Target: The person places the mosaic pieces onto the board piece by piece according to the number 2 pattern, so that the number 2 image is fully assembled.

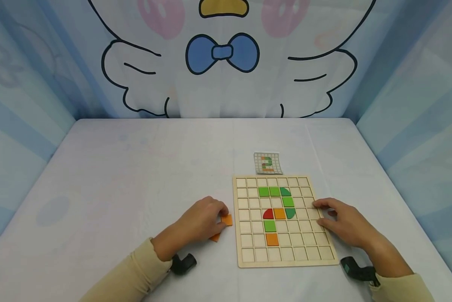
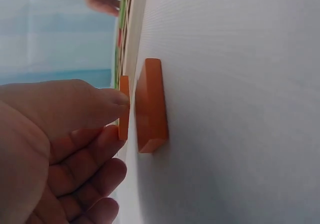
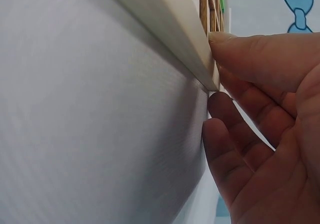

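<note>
My left hand (image 1: 200,220) pinches an orange square tile (image 2: 124,126) between thumb and fingertips, just left of the wooden grid board (image 1: 238,251). Beneath it, a second orange tile (image 2: 152,104) lies flat on the white cloth, mostly covered by the hand in the head view. At the board's right edge, my right hand (image 1: 348,222) rests with thumb and fingers touching the rim, fingers loosely bent. Green squares (image 1: 269,226), dark green rounded pieces (image 1: 285,191), a red rounded piece (image 1: 268,214) and orange squares (image 1: 272,239) sit in the board's cells.
A small card (image 1: 268,163) with a coloured grid pattern lies just behind the board. The white-covered table (image 1: 135,167) is bounded by printed curtains (image 1: 222,92) at the back and sides. Black devices (image 1: 184,264) are strapped at both wrists.
</note>
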A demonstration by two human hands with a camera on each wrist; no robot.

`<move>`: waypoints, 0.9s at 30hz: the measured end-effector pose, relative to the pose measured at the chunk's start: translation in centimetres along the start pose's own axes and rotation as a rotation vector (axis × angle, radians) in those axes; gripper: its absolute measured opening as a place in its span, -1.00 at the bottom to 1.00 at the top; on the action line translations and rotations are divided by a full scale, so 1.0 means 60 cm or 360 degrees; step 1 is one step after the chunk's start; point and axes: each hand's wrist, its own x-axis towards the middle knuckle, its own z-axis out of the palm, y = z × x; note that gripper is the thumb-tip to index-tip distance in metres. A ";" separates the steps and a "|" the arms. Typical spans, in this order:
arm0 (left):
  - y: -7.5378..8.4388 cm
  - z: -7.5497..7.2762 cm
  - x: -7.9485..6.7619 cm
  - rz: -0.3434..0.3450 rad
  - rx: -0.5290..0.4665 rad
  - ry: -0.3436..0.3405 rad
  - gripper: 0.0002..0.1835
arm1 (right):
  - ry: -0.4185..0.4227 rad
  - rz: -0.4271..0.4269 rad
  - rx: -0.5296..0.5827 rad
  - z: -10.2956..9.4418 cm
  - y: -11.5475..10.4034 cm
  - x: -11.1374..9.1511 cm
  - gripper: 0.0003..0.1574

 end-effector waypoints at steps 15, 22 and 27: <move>0.030 -0.009 0.018 0.0113 -0.0056 0.0019 -0.80 | 0.0000 0.0002 0.0010 0.000 -0.001 0.001 -0.51; 0.063 -0.006 0.039 0.0187 -0.0066 -0.0019 -0.81 | 0.0007 0.0007 -0.0004 0.001 0.000 0.000 -0.51; 0.084 0.007 0.056 0.0292 -0.0018 -0.0016 -0.83 | 0.0018 -0.0014 -0.0011 0.001 0.001 0.000 -0.52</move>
